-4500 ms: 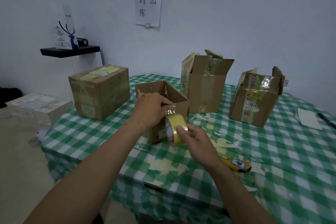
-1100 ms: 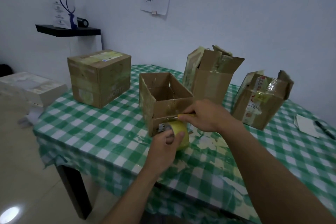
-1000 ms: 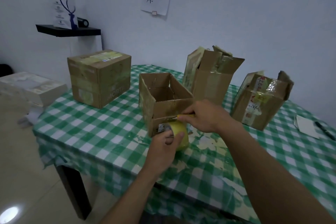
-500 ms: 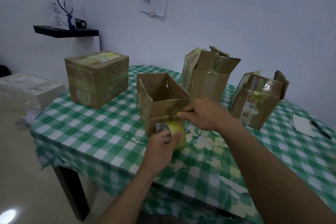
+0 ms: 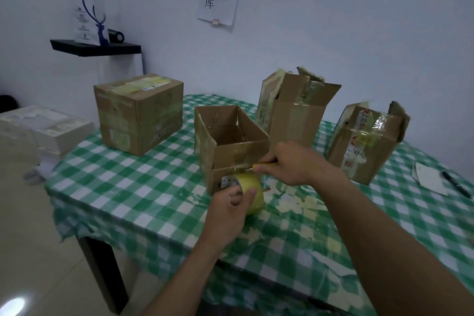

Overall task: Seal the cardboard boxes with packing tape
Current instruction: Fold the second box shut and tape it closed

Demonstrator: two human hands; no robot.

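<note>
Left hand [image 5: 230, 204] grips the tape roll [image 5: 254, 191], probably to pull tape taut on the open box [image 5: 228, 154] for the cutter [image 5: 256, 166] gripped in the right hand [image 5: 289, 164].

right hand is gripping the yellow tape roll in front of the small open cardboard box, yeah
No, the left hand grips the yellow packing tape roll in front of the small open-topped brown cardboard box, as the head view shows. The right hand holds a yellow-tipped tool against the box's front.
</note>
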